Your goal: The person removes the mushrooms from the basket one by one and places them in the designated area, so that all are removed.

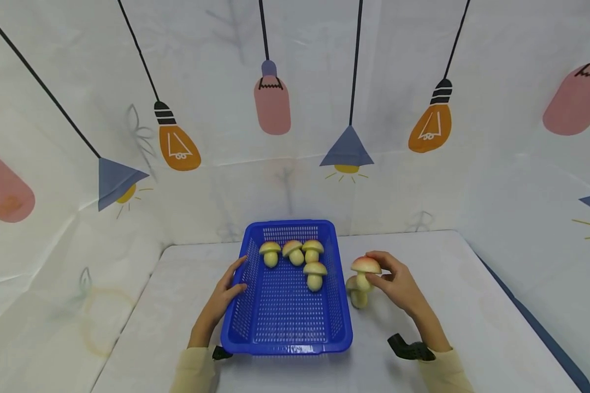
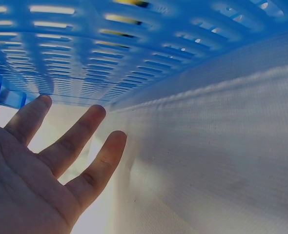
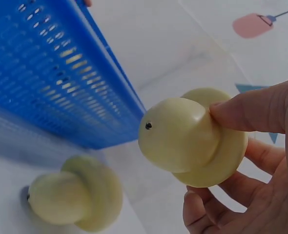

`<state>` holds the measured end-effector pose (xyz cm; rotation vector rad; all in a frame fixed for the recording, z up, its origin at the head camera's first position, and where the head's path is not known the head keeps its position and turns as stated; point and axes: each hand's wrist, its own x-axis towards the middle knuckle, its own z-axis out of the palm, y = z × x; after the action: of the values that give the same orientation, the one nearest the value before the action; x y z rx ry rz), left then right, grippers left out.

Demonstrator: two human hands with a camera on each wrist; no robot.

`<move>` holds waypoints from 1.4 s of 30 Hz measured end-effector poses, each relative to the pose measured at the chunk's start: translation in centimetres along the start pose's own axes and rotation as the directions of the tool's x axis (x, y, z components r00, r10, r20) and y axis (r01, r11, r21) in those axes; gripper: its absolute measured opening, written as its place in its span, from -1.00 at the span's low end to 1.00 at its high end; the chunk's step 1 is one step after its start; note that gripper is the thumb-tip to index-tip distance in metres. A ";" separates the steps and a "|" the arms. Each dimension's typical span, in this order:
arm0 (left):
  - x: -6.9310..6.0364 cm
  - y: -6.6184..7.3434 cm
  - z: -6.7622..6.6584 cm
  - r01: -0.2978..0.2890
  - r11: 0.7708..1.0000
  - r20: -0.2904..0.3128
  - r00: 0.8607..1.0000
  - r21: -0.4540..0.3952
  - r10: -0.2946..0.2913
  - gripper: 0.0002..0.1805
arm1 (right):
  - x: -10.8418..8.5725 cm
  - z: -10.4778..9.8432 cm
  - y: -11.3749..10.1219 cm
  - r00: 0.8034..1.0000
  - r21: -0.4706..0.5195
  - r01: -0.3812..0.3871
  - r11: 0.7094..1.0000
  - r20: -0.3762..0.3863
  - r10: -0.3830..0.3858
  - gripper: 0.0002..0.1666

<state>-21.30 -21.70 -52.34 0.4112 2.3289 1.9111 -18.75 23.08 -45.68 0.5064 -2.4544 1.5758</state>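
The held mushroom (image 1: 366, 266) is in your right hand (image 1: 397, 279), pinched between thumb and fingers; it hangs just right of the blue basket (image 1: 285, 326), outside its right wall and apart from it, so the basket lies to the left of your grip; that sideways offset is what matters; long axis near upright in the head view, cap up, stem down with a slight lean; the thumb sits by the stem under the cap, other fingers round the cap's far side; your right hand is clearly the nearer one.

Smooth, slightly shiny skin, probably a hard model; pale yellow, domed cap flushed red on top, fat rounded stem, small dark spot at its end in the right wrist view; a loose mushroom (image 1: 359, 298) lies on its side below, apart from the held one, near the basket's right wall.

The basket is plastic, rectangular, slotted walls and mesh-like floor, thick rounded rim; four mushrooms (image 1: 314, 277) sit inside, toward the far end; your left hand (image 1: 222, 297) rests at the left rim, fingers extended along the outside, not curled round anything.

The surface (image 1: 477, 305) is white and flat; behind it, a creased white sheet (image 1: 305, 188) with printed lamps.
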 end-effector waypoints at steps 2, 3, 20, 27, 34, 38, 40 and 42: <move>0.0 -0.1 0.0 -0.001 1.000 0.002 1.000 0.000 0.001 -0.21 | -0.3 -0.3 0.5 1.000 0.000 -0.002 1.000 -0.013 0.002 -0.51; 0.0 -0.1 0.0 -0.001 1.000 0.002 1.000 -0.001 0.001 -0.21 | -0.4 -0.4 0.7 1.000 -0.002 -0.006 1.000 -0.019 0.006 -0.52; -0.1 0.0 0.1 0.008 1.000 -0.011 1.000 0.000 -0.008 -0.20 | -2.0 -2.1 2.9 0.988 -0.064 -0.145 0.987 -0.058 0.141 -0.43; 0.1 -0.2 0.1 0.000 1.000 -0.008 1.000 0.003 0.000 -0.20 | -2.4 -2.3 4.1 0.985 -0.074 -0.162 0.984 -0.076 0.156 -0.43; 0.1 -0.1 0.0 -0.005 1.000 -0.003 1.000 0.000 0.005 -0.20 | -2.7 -2.4 5.1 0.975 -0.080 -0.214 0.973 -0.073 0.209 -0.42; 0.0 -0.1 0.0 -0.006 1.000 -0.005 1.000 0.001 0.006 -0.20 | -2.9 -2.3 5.6 0.972 -0.088 -0.232 0.969 -0.066 0.227 -0.42; 0.0 -0.1 0.0 -0.004 1.000 -0.005 1.000 -0.001 0.004 -0.20 | -3.0 -2.2 5.7 0.971 -0.086 -0.237 0.968 -0.064 0.232 -0.41; 0.0 -0.1 0.1 0.000 1.000 -0.006 1.000 -0.003 0.000 -0.20 | -3.0 -2.2 5.8 0.970 -0.082 -0.240 0.967 -0.060 0.235 -0.41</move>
<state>-21.33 -21.66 -52.42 0.4052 2.3294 1.9188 -18.22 27.84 -50.68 0.1605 -2.6133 1.5317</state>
